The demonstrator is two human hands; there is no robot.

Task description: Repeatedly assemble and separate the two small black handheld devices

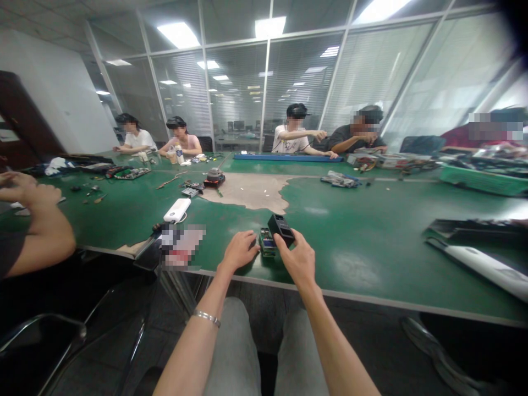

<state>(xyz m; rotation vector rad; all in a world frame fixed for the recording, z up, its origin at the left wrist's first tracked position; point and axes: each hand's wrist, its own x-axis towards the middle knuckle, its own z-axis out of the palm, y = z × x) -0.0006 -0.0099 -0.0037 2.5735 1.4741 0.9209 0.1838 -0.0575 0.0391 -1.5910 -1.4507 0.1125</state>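
My right hand [299,257] grips a black plastic housing [281,226] with square openings, held tilted just above the table. Partly under its left edge, a small green circuit-board assembly [267,245] stands near the table's front edge. My left hand [240,251] is beside the boards on their left, fingers bent and thumb toward them. Something dark shows between those fingers, too unclear to name. Whether the left fingertips touch the boards I cannot tell.
Left of my hands lie a white power bank [177,210] and a blurred packet [183,245]. Further back are a dark round-topped device [214,177], grey gloves [340,180] and a green basket [482,180]. A neighbour's arm [41,220] rests at left; several people sit opposite.
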